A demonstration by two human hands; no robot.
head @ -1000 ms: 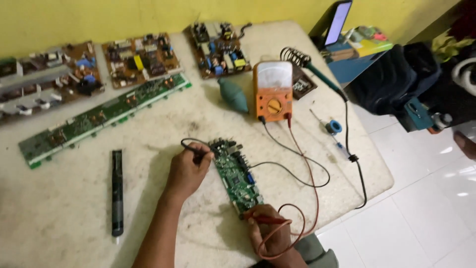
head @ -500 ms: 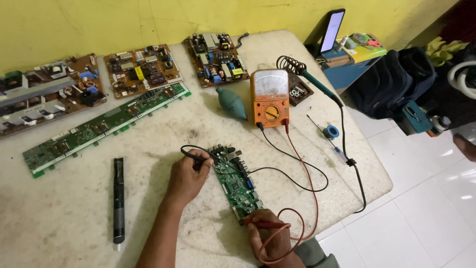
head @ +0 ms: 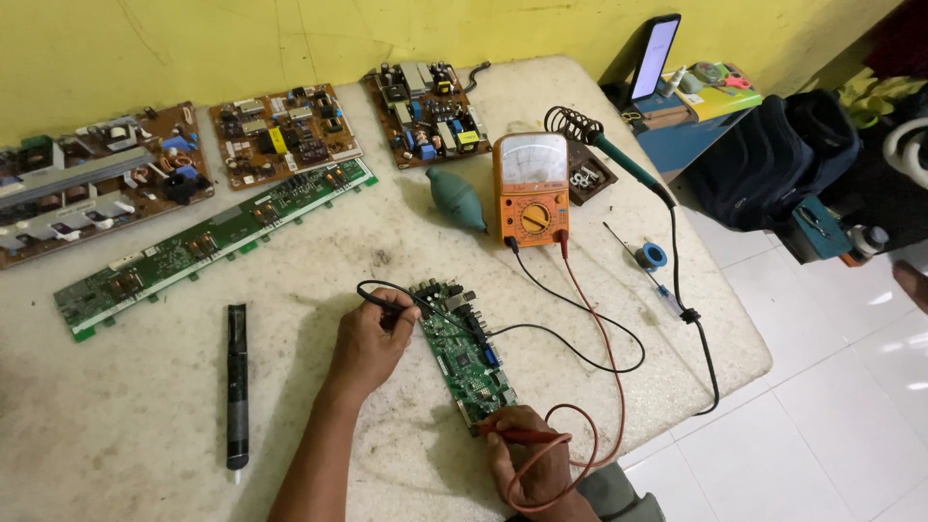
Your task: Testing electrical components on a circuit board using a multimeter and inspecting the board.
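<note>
Circuit board [head: 462, 354], small and green, lies near the front edge of the tabletop [head: 145, 425], between my two hands. My left hand [head: 370, 340] pinches the black probe [head: 385, 301] against the board's far left corner; my right hand [head: 530, 454] grips the red probe [head: 527, 436] at the board's near end. Black and red leads run back to the orange meter [head: 531, 188] standing toward the far edge, with a teal blower bulb [head: 457, 199] just beside it and a black pen-shaped tool [head: 237, 385] lying left of my left forearm.
</note>
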